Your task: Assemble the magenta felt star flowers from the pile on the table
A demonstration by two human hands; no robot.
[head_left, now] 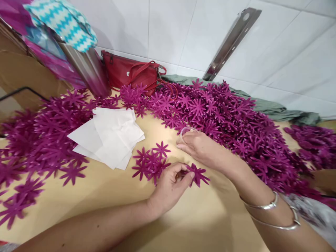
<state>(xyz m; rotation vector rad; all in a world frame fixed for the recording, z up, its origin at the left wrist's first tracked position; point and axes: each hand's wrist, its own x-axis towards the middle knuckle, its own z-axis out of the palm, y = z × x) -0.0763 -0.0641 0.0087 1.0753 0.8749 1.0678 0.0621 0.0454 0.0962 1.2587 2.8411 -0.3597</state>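
Observation:
My left hand (170,187) pinches a purple felt-like flower (198,176) between thumb and fingers, a little above the table. Just left of that hand lies a small group of matching purple flowers (152,159). My right hand (195,145) is curled at a small clear round cup (188,131), whose rim shows behind the knuckles. Its fingertips are bent and mostly hidden, so I cannot tell whether they grip the cup or reach into it. Two silver bangles circle the right forearm.
White paper sheets (112,136) overlap on the tan table (110,213). Large heaps of purple flowers stand at the left (49,133) and right (231,129). Behind them are a red purse (123,71), a metal tumbler (84,66) under a turquoise zigzag cloth (64,24), and a wall bracket (232,43).

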